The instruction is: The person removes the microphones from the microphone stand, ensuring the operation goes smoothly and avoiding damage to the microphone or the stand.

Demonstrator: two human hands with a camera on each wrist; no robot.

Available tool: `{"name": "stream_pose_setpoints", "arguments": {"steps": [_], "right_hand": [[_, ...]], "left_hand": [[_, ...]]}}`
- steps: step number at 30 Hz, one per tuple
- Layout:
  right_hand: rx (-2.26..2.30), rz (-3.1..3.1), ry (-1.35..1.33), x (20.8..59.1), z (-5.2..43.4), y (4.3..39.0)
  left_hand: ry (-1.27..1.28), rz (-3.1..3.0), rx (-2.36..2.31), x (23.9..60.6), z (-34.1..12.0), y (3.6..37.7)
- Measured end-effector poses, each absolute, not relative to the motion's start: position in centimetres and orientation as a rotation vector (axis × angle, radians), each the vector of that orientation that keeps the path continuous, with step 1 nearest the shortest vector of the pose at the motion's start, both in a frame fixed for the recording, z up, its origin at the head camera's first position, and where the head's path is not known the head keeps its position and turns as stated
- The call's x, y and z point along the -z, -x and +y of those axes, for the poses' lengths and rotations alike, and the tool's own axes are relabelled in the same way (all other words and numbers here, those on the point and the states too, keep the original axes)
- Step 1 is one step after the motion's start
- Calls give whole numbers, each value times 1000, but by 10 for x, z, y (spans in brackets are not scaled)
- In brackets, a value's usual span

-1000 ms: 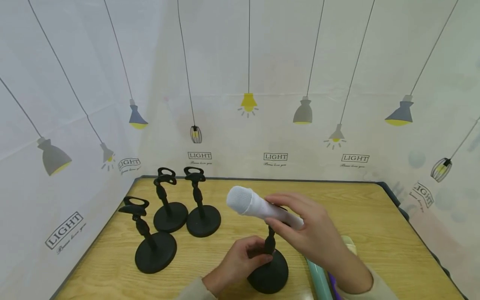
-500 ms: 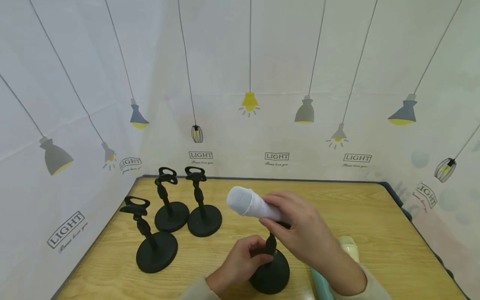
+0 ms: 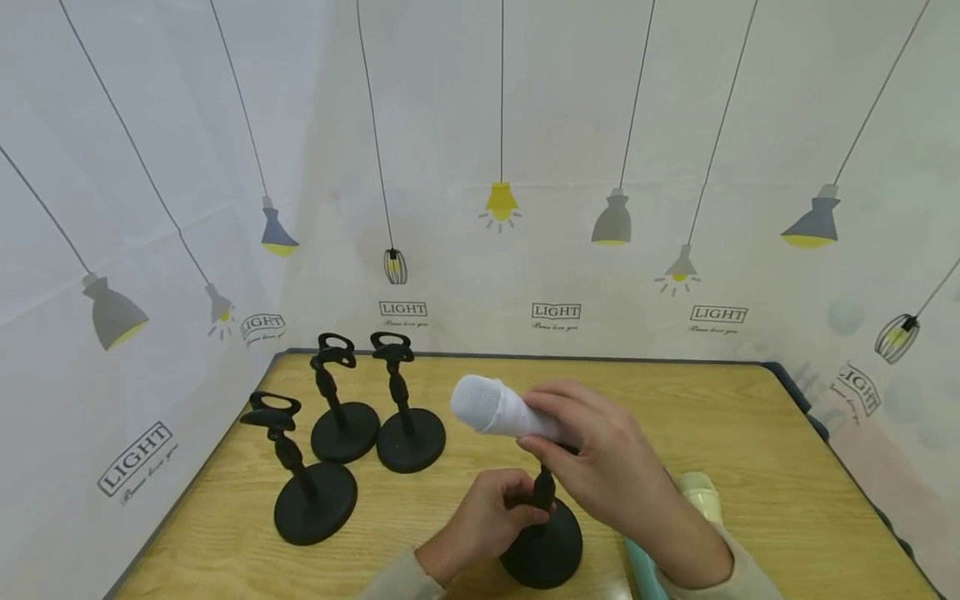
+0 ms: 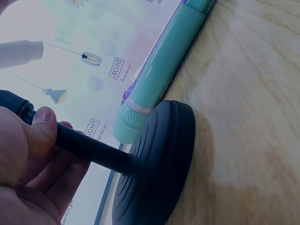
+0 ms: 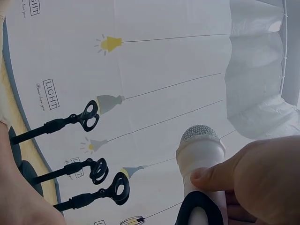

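Trouble, as I judged it, lay in the clip: your white microphone (image 3: 501, 410) sat tilted at the centre of the head view, its mesh head pointing up and to the left, its body at the ring of the black stand (image 3: 542, 533) you were working on. If that ring had not fully closed round the body, the microphone could have slid out backward once your grip eased. How far it was seated I could not tell, since your hand covered the joint in the head view; the right wrist view showed only the black loop (image 5: 199, 209) at the lower middle of the frame against the white barrel.

A second risk was the stand tipping. A heavy head held off to one side of a narrow stem would lever the round base (image 4: 159, 159) up if you pushed downward, and the teal microphone (image 4: 161, 65) lay touching that base's edge, so a shift could have knocked it.

Your right hand (image 3: 607, 462) came in from the lower right, fingers curled over the microphone's body with the thumb (image 5: 215, 171) pressed on its side. Your left hand (image 3: 487, 521) reached from the bottom centre, fingers clamped round the stand's stem (image 4: 89, 147) just above the base.

Three spare stands (image 3: 341, 408) stood apart at the left of the desk (image 3: 750, 450)
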State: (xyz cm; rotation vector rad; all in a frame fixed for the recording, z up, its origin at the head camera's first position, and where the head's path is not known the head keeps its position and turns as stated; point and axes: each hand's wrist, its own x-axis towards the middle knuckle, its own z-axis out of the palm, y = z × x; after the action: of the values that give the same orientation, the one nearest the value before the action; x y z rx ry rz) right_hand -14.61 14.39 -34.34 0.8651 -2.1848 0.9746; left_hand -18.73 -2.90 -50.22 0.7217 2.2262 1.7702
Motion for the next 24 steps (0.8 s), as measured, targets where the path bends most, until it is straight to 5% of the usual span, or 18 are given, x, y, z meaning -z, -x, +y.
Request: {"name": "stream_pose_setpoints", "arguments": {"steps": [24], "right_hand": [[-1054,-2185,-927,322,120,150]], "left_hand": [[-896,2173,-1775,506,-21,188]]}}
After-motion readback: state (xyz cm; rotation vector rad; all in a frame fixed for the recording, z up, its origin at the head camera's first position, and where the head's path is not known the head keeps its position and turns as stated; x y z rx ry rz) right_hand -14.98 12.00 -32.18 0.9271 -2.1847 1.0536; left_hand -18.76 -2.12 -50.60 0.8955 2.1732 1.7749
